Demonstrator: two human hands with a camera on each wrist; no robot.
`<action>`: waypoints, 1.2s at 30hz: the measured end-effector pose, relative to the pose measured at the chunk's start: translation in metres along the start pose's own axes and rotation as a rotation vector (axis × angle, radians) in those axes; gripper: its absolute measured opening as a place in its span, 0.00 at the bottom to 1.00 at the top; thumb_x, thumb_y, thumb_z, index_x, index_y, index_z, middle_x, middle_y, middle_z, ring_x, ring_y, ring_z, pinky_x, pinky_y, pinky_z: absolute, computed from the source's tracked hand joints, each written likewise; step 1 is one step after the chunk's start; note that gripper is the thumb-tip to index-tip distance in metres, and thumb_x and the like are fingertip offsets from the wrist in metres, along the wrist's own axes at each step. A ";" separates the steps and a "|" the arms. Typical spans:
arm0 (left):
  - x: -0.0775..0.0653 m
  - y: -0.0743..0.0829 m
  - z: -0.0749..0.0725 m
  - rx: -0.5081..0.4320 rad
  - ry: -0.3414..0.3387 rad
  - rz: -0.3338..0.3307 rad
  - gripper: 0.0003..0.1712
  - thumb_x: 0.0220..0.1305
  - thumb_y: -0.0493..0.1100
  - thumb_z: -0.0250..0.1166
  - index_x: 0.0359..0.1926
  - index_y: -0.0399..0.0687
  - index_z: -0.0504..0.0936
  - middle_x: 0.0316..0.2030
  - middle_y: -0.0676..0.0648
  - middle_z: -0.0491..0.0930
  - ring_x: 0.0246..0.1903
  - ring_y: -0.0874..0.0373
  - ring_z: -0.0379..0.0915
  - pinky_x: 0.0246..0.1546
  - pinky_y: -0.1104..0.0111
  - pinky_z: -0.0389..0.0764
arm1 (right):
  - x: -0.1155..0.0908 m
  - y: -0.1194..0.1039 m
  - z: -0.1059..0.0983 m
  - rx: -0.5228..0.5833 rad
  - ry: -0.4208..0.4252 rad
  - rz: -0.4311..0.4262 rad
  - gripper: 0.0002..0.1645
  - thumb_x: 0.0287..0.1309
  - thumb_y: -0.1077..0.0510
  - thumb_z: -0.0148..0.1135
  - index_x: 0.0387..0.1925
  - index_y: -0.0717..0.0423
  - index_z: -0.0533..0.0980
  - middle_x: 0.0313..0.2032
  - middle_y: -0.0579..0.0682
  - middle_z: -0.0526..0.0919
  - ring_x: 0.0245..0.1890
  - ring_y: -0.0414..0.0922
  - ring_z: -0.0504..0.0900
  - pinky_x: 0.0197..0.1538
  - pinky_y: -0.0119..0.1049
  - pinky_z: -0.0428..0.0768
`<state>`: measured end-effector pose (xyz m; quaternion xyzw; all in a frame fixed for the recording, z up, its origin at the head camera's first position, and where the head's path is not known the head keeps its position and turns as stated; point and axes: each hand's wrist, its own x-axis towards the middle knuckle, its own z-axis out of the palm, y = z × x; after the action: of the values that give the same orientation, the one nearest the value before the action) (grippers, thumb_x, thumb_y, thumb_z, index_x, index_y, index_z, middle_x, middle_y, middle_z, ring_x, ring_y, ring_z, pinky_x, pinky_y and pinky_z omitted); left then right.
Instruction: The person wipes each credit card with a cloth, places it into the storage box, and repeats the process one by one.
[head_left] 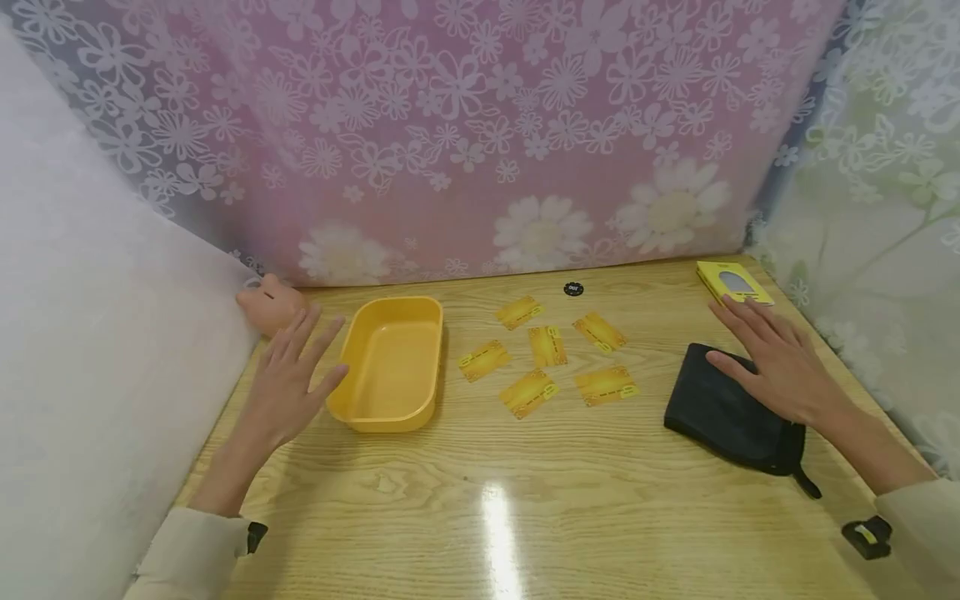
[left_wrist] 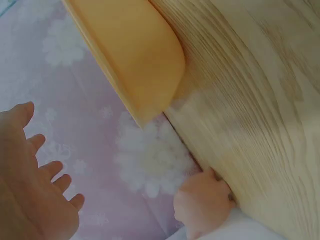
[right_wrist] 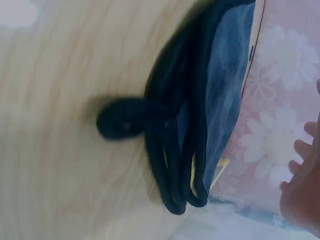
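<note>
My left hand [head_left: 288, 387] hovers with spread fingers beside the left rim of a yellow plastic basin [head_left: 393, 367], holding nothing. Over a black pouch [head_left: 723, 417] on the right, my right hand [head_left: 780, 367] is held with its fingers extended, also free of any object. The pouch has a strap at its near end, and the right wrist view shows its open mouth [right_wrist: 187, 165]. Between basin and pouch lie several orange-and-yellow cards [head_left: 547, 346], spread flat and apart. A round black chip [head_left: 573, 288] marked with a number rests behind them.
A pink piggy bank [head_left: 272, 304] stands at the back left, behind my left hand. A yellow package [head_left: 735, 283] with a grey window lies at the back right corner. Flowered cloth [head_left: 465, 150] hangs along the wooden table's [head_left: 420, 508] back edge, with more cloth at both sides.
</note>
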<state>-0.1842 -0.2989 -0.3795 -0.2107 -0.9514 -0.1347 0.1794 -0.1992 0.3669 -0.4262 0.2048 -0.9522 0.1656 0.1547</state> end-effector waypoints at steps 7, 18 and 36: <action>0.006 0.019 0.010 -0.206 -0.022 -0.031 0.37 0.79 0.54 0.59 0.82 0.56 0.59 0.80 0.39 0.53 0.77 0.33 0.50 0.69 0.29 0.55 | -0.005 -0.011 0.001 0.240 -0.099 0.195 0.49 0.76 0.48 0.59 0.85 0.48 0.43 0.80 0.69 0.48 0.75 0.78 0.46 0.63 0.86 0.46; 0.020 0.065 0.018 -0.523 -0.094 -0.099 0.36 0.79 0.56 0.59 0.81 0.70 0.57 0.80 0.50 0.56 0.79 0.44 0.50 0.73 0.35 0.58 | -0.011 -0.016 0.008 0.289 -0.231 0.395 0.58 0.72 0.38 0.60 0.83 0.61 0.40 0.76 0.79 0.45 0.70 0.85 0.43 0.56 0.88 0.46; 0.051 0.134 0.076 -0.761 -0.336 -0.100 0.37 0.77 0.55 0.61 0.80 0.57 0.62 0.76 0.48 0.65 0.74 0.49 0.62 0.73 0.49 0.68 | -0.015 -0.018 0.029 0.191 -0.226 0.480 0.65 0.63 0.30 0.66 0.81 0.63 0.47 0.76 0.77 0.49 0.71 0.83 0.41 0.58 0.86 0.42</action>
<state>-0.1885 -0.1386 -0.4033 -0.2345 -0.8590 -0.4489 -0.0755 -0.1842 0.3456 -0.4528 0.0041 -0.9648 0.2625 -0.0161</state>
